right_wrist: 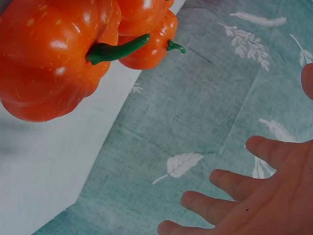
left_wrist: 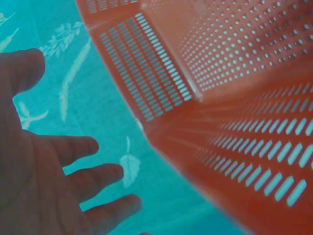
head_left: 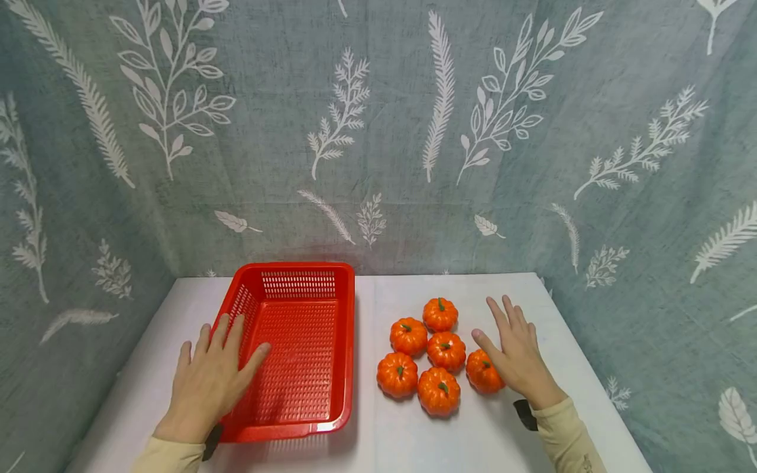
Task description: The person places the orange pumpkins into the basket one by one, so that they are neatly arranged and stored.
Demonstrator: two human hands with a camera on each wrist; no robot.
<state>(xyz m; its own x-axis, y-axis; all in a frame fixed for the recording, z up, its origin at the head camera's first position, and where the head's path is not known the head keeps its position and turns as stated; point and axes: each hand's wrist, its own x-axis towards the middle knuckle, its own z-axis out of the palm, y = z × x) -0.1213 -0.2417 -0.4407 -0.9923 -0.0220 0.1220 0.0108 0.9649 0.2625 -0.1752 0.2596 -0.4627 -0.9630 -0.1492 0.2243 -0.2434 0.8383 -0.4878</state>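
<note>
A red plastic basket [head_left: 345, 341] with slotted walls stands on the left half of the white table. Over its left rim, in the head view, spreads my left hand [head_left: 208, 381], fingers apart and holding nothing. The left wrist view shows that hand [left_wrist: 44, 161] beside the basket's perforated wall [left_wrist: 146, 68]. Several small orange pumpkins with green stems, one of them a front pumpkin [head_left: 439, 392], sit grouped right of the basket. My right hand [head_left: 520, 358], fingers spread and empty, overlaps the rightmost pumpkin [head_left: 483, 373]. In the right wrist view a large-looking pumpkin [right_wrist: 54, 58] appears left of the fingers.
The white table [head_left: 414, 447] ends at a green-grey cloth [head_left: 390, 131] with white leaf prints, which hangs behind and on both sides. Dark bands sit at both wrists below the sleeves.
</note>
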